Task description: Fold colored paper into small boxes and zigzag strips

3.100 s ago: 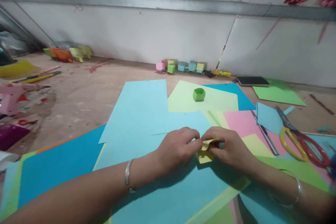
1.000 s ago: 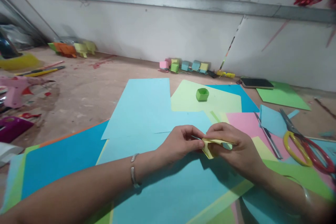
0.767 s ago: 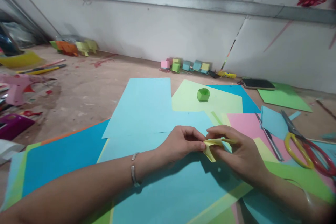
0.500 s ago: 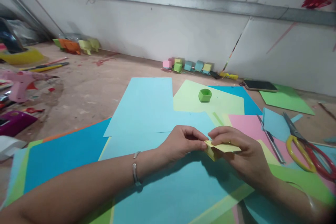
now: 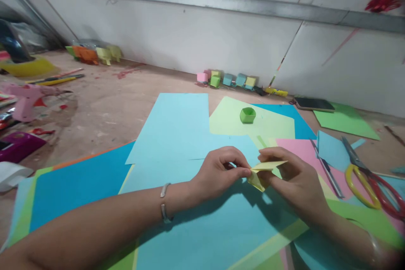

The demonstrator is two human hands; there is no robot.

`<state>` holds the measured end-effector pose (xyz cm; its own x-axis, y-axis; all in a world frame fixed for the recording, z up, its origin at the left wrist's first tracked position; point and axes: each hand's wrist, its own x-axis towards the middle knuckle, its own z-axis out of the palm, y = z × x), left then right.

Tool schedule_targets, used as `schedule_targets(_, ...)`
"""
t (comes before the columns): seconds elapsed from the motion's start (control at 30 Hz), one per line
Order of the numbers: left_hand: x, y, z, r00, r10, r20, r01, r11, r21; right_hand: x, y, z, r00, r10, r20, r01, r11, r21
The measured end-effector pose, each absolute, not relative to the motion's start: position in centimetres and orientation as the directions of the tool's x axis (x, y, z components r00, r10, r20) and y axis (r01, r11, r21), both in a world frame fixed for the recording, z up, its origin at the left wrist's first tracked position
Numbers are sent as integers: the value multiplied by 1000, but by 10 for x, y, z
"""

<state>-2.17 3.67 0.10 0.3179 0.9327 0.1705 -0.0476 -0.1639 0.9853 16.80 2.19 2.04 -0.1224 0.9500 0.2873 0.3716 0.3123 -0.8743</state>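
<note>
- Our left hand (image 5: 221, 173) pinches the folded yellow paper (image 5: 259, 180); our right hand (image 5: 297, 181) grips its other side, above light blue sheets (image 5: 190, 219).
- Scissors (image 5: 363, 173) lie to our right.
- Beyond, a small green box (image 5: 247, 115) sits on pale green paper (image 5: 268, 127).

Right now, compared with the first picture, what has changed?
The yellow paper piece has shifted slightly right and been turned, with a flap now jutting toward the right hand, whose fingers have spread wider. The left hand still pinches its left end. The green paper box and scissors stayed put; the camera view shifted slightly.
</note>
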Motion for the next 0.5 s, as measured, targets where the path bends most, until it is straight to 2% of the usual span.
schedule_targets(0.1,-22,38,0,298,948,116,-72,-99,993,169,23,17,-144,947,287,393,321,-862)
schedule_targets(0.27,-21,40,-1,301,948,-101,-146,150,978,171,25,19,-241,905,351,365,419,-831)
schedule_targets(0.43,-18,38,-3,427,877,-219,-360,388,849,170,24,19,-237,886,400,414,464,-783)
schedule_targets(0.5,-17,36,-4,492,833,-254,-389,471,792,169,23,19,-222,884,411,457,467,-757)
